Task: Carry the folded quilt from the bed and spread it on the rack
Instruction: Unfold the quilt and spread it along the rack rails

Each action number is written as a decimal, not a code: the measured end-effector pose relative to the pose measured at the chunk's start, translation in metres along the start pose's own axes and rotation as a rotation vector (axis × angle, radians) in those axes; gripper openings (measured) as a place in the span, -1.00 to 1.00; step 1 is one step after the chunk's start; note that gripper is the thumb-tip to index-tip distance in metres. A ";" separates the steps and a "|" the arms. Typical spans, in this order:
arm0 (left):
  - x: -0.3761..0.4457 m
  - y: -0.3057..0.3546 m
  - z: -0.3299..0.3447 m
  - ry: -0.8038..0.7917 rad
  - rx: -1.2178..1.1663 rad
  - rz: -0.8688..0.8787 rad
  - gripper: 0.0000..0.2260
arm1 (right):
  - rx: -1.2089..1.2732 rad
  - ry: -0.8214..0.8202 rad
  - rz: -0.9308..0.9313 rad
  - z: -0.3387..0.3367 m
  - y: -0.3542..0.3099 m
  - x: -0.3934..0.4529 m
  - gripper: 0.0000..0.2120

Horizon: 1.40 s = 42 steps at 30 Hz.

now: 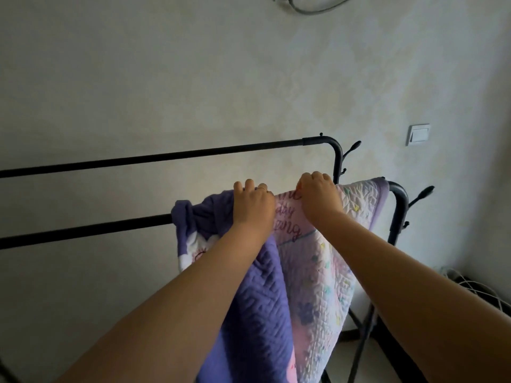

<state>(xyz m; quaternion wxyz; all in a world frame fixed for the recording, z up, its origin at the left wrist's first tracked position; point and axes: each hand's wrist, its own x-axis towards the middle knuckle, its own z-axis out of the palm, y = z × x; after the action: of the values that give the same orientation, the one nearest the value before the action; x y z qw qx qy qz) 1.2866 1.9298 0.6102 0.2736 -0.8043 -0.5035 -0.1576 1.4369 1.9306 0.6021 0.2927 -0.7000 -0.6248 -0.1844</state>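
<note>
Rack: the black metal-tube clothes rack (83,233) stood against the wall, its near rail carrying the load.
Quilt: the purple-and-pink stitched quilt (318,272) hung bunched at that rail's right end, unspread; it could slide off.
Left hand (253,205): curled over the fabric on the rail.
Right hand (318,194): pinching the top edge; a hard tug might drag everything down.

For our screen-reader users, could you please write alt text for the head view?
Both hands, left and right, grip the top of a purple and pink quilt draped over the near bar of a black rack, bunched at its right end. Behind are a pale wall and a light switch.
</note>
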 end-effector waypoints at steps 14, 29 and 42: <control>-0.021 -0.084 0.015 0.040 0.065 -0.049 -0.81 | -0.078 0.021 0.140 0.009 -0.028 -0.005 -0.81; -0.111 -0.263 0.033 -0.050 0.133 -0.275 -0.78 | -0.164 0.023 0.399 0.010 -0.068 -0.005 -0.75; -0.097 -0.169 0.025 0.216 -0.135 -0.189 -0.67 | 0.199 -0.082 -0.144 0.035 -0.215 -0.032 -0.79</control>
<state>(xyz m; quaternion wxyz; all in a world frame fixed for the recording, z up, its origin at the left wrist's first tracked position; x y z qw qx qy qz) 1.0911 1.9329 0.5861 0.2555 -0.7482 -0.5328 -0.3018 1.2170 1.9386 0.5936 0.3209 -0.6277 -0.7001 -0.1133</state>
